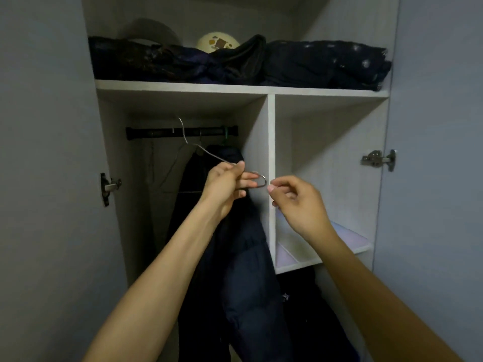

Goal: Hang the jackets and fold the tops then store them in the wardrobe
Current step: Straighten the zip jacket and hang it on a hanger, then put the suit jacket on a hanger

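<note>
Left hand grips wire hanger by shoulder end, hook free of rail, likely to load jacket; right hand loosely curled, empty, near hanger tip; dark jacket hangs in left compartment

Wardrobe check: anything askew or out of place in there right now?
Yes. The left hand grips a wire hanger tilted off the rod, carrying nothing. The top-shelf clothes are bunched rather than folded flat. A dark jacket sags out past the divider.
</note>
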{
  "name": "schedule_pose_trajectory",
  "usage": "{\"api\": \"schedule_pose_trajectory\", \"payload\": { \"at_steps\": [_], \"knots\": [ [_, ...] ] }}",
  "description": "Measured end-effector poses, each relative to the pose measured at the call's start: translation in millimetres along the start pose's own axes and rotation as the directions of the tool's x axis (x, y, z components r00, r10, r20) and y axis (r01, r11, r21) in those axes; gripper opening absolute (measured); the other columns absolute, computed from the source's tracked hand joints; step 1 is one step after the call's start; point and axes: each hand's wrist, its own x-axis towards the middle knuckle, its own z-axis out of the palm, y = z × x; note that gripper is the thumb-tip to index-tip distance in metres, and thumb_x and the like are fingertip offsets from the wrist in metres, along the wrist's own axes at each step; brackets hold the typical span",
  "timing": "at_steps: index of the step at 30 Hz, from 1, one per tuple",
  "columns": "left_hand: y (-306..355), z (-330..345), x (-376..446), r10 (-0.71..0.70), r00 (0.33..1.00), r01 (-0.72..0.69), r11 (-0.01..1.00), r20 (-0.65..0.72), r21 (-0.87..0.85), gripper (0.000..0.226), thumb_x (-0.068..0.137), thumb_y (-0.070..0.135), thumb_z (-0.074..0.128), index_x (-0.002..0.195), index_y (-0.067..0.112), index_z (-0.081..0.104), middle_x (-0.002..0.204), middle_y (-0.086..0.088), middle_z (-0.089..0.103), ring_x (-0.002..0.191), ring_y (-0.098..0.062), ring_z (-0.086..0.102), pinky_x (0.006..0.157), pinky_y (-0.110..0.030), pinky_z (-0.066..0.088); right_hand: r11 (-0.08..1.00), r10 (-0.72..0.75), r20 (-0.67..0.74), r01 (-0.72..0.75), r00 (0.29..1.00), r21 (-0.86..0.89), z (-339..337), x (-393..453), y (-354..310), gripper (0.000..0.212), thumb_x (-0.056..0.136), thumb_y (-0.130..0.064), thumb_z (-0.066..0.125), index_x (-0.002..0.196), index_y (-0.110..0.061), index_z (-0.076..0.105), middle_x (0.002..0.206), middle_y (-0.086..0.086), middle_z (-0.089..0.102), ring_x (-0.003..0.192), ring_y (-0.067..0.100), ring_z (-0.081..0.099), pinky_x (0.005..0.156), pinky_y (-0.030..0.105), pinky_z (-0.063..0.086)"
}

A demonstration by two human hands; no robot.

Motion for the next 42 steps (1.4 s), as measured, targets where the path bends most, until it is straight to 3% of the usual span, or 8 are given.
{"api": "schedule_pose_trajectory", "payload": {
  "at_steps": [11, 15, 18, 21, 23, 30, 38, 42],
  "knots": [
    [-88, 75, -132, -0.271, 0.928, 0.263, 0.963, 0.256, 0.065, 0.017, 0.1, 0.02, 0.056, 0.089, 0.009, 0.051, 0.077, -0.009, 0.075, 0.053, -0.012, 0.064, 0.047, -0.019, 0.044, 0.914, -0.058, -0.026, 0.042, 0.998, -0.403, -105, -138, 23, 0.018, 0.087, -0.017, 0.063, 0.074, -0.009, 0.073, 0.062, -0.005, 0.066, 0.057, 0.009, 0.061, 0.065, 0.03, 0.05],
    [-124, 93, -175, -0.424, 0.826, 0.313, 0.893, 0.37, 0.324, 0.009, 0.097, 0.019, 0.061, 0.095, 0.01, 0.062, 0.086, -0.007, 0.076, 0.075, -0.018, 0.071, 0.064, -0.024, 0.054, 0.872, 0.212, -0.28, -0.311, 0.936, -0.379, -145, -209, 42, 0.017, 0.084, -0.006, 0.064, 0.069, -0.003, 0.073, 0.06, 0.008, 0.069, 0.058, 0.023, 0.067, 0.063, 0.043, 0.056],
    [-163, 99, -206, -0.312, 0.855, -0.039, 0.759, 0.415, 0.65, 0.031, 0.086, 0.03, 0.075, 0.107, 0.011, 0.063, 0.111, -0.008, 0.07, 0.103, -0.023, 0.064, 0.083, -0.03, 0.05, 0.792, 0.457, -0.368, -0.559, 0.81, -0.246, -178, -274, 58, 0.024, 0.084, -0.008, 0.061, 0.064, 0.001, 0.07, 0.059, 0.017, 0.066, 0.062, 0.035, 0.068, 0.064, 0.052, 0.057],
    [-215, 118, -257, -0.336, 0.597, -0.624, 0.375, 0.728, 0.685, 0.1, 0.074, 0.059, 0.076, 0.154, 0.028, 0.023, 0.161, -0.003, 0.009, 0.147, -0.023, 0.006, 0.119, -0.045, 0.012, 0.68, 0.592, -0.449, -0.714, 0.669, -0.166, -219, -353, 57, 0.032, 0.086, -0.001, 0.06, 0.057, -0.009, 0.07, 0.057, 0.01, 0.068, 0.059, 0.031, 0.069, 0.07, 0.051, 0.058],
    [-244, 122, -274, -0.446, 0.464, -0.757, 0.248, 0.765, 0.604, 0.123, 0.07, 0.07, 0.072, 0.157, 0.032, -0.006, 0.162, -0.003, -0.019, 0.149, -0.029, -0.019, 0.119, -0.053, -0.007, 0.62, 0.661, -0.498, -0.782, 0.562, -0.06, -231, -387, 48, 0.039, 0.085, 0.007, 0.055, 0.056, -0.016, 0.069, 0.057, 0.008, 0.067, 0.057, 0.028, 0.067, 0.069, 0.046, 0.06],
    [-298, 191, -394, -0.417, -0.032, -0.867, 0.464, 0.908, 0.183, 0.126, 0.059, 0.069, 0.074, 0.157, 0.033, 0.003, 0.156, -0.007, 0.016, 0.144, -0.029, 0.016, 0.116, -0.048, 0.025, 0.44, 0.665, -0.744, -0.839, 0.065, 0.32, -278, -538, -7, 0.035, 0.091, 0.013, 0.043, 0.069, -0.003, 0.066, 0.057, 0.01, 0.061, 0.041, 0.016, 0.056, 0.041, 0.022, 0.048],
    [-297, 256, -558, -0.282, -0.44, -0.82, 0.512, 0.852, -0.254, 0.119, 0.058, 0.061, 0.075, 0.155, 0.035, 0.012, 0.152, -0.009, 0.025, 0.139, -0.031, 0.024, 0.113, -0.047, 0.024, 0.444, 0.441, -0.796, -0.67, -0.415, 0.595, -256, -697, -109, 0.003, 0.095, -0.002, 0.06, 0.097, -0.001, 0.062, 0.086, 0.015, 0.066, 0.067, 0.021, 0.065, 0.064, 0.026, 0.057],
    [-277, 251, -643, -0.232, -0.602, -0.734, 0.538, 0.764, -0.415, 0.121, 0.062, 0.069, 0.074, 0.156, 0.04, 0.004, 0.158, -0.011, 0.017, 0.144, -0.032, 0.017, 0.115, -0.052, 0.021, 0.39, 0.266, -0.786, -0.684, -0.558, 0.617, -220, -765, -166, 0.025, 0.094, -0.005, 0.063, 0.118, 0.003, 0.06, 0.097, 0.017, 0.066, 0.07, 0.019, 0.067, 0.062, 0.022, 0.057]
  ]
}}
